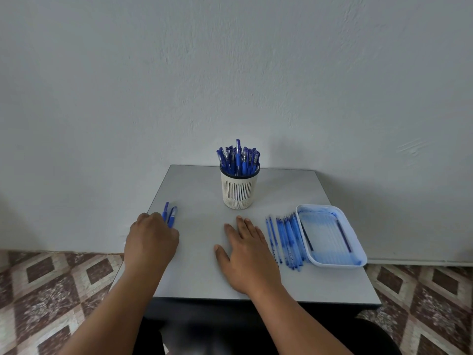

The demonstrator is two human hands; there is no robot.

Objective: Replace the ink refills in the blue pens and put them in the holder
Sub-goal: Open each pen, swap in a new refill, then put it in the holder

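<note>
Centrally, a slotted pen holder (pixel 239 188) packed with blue pens stands beyond the flat right hand (pixel 245 254), refills (pixel 286 239) beside a tray (pixel 332 237), while the left hand (pixel 151 242) curls onto two pens (pixel 169 213).

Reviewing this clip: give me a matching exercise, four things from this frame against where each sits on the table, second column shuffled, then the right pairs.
Things:
1. pen holder
2. loose refills
3. white tray
4. two pens

Places:
A. far right of the table
B. at the left edge, by the left hand
C. middle rear, full of blue pens
D. between the right hand and the tray

Pairs: 1-C, 2-D, 3-A, 4-B
</note>
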